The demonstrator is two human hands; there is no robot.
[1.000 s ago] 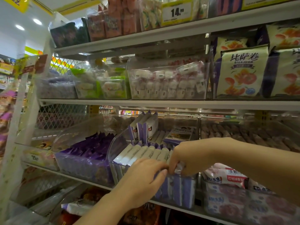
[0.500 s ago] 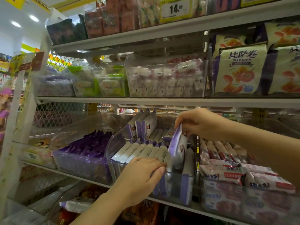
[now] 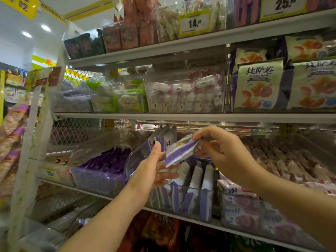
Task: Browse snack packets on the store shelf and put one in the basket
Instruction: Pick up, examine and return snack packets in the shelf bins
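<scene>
A small purple-and-white snack packet (image 3: 179, 150) is held in the air in front of the middle shelf. My right hand (image 3: 223, 153) pinches its upper right end. My left hand (image 3: 154, 171) is below and left of it, palm up with fingers spread, thumb raised beside the packet's left edge; I cannot tell whether it touches the packet. Under both hands stands a clear bin (image 3: 192, 202) with a row of upright purple-and-white packets. No basket is in view.
A clear bin of dark purple packets (image 3: 101, 170) sits to the left, a bin of pink-and-white packets (image 3: 241, 202) to the right. The shelf above (image 3: 181, 117) carries bins of small wrapped sweets and large bags (image 3: 258, 86). Yellow price tags (image 3: 194, 23) hang on the top shelf.
My right hand has lifted the packet out of the bin and turned it flatter. My left hand left the row of packets and rose, opening beneath the packet.
</scene>
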